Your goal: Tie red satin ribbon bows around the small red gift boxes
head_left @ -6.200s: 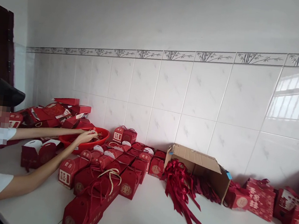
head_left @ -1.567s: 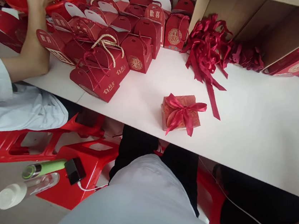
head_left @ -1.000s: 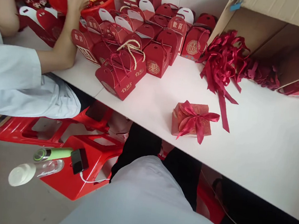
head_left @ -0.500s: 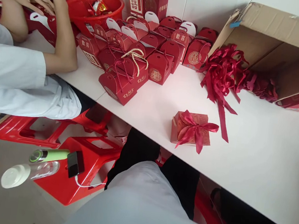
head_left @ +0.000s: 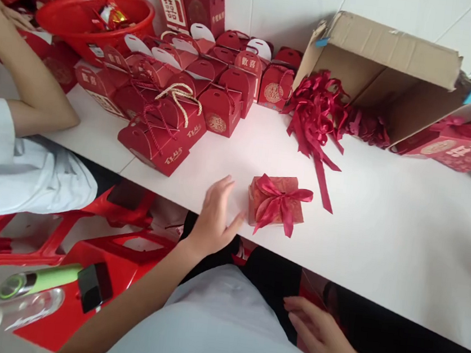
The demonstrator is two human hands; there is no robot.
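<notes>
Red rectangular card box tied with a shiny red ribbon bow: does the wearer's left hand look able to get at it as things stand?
Probably yes: the left hand is open, close beside the red rectangular card box, and nothing visible on the white tabletop stands between them.

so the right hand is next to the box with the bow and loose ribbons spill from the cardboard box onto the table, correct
No, the head view shows the left hand next to the box with the bow, not the right hand. Loose ribbons do spill from the cardboard box onto the table.
</notes>
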